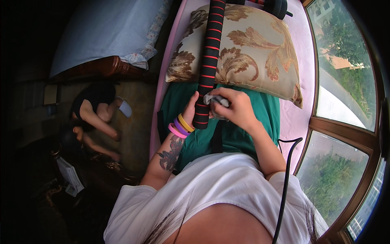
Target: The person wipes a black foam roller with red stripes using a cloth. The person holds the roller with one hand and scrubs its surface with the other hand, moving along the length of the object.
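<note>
A long bar [210,57] wrapped in black foam with red rings runs from the top of the view down to my lap, over my green trousers [239,142]. My left hand [189,108] is closed around its near end from the left, the thumb up along the foam; the other fingers are mostly hidden behind it. On the other side my right hand [235,106] pinches a crumpled grey cloth [218,101], which lies against the foam close to the bar's near end. Three bands, pink, purple and yellow, circle my left wrist.
A patterned cushion [260,53] lies ahead under the bar, with a black weight plate [277,8] beyond it. Windows [341,101] line the right side. A black cable [286,179] hangs at my right. Lower on the left, another person [95,107] crouches by a bed [109,36].
</note>
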Demonstrator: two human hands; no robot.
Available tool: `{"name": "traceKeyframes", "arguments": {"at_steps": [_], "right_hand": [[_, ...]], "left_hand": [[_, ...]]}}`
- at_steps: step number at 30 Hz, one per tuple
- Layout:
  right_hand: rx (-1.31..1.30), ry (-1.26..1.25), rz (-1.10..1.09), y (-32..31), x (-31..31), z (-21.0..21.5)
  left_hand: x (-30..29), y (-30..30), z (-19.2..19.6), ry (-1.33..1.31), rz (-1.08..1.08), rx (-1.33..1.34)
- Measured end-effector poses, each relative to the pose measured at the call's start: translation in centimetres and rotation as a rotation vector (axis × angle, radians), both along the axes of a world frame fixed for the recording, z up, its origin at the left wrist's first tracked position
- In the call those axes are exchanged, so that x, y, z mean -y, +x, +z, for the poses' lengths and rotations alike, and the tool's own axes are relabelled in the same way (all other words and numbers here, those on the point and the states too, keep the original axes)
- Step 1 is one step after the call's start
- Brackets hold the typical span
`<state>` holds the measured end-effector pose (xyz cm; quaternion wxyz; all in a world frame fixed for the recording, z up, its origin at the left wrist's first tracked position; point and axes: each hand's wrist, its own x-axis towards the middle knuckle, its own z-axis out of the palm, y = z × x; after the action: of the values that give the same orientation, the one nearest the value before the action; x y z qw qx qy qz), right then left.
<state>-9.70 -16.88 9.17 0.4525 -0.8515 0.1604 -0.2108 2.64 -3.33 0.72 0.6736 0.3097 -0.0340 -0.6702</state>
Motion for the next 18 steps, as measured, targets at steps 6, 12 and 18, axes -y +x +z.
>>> {"name": "traceKeyframes", "arguments": {"at_steps": [6, 12, 18], "right_hand": [[0.068, -0.109, -0.184, 2.3, 2.8, 1.5], [0.047, -0.299, -0.232, 4.9, 2.5, 0.4], [0.107, -0.208, -0.294, 3.2, 1.4, -2.0]], "left_hand": [[0.9, -0.4, 1.1, -0.202, 0.03, -0.038], [1.0, -0.5, 0.9, -0.204, 0.019, -0.047], [0.7, -0.5, 0.2, -0.204, 0.01, -0.057]]}}
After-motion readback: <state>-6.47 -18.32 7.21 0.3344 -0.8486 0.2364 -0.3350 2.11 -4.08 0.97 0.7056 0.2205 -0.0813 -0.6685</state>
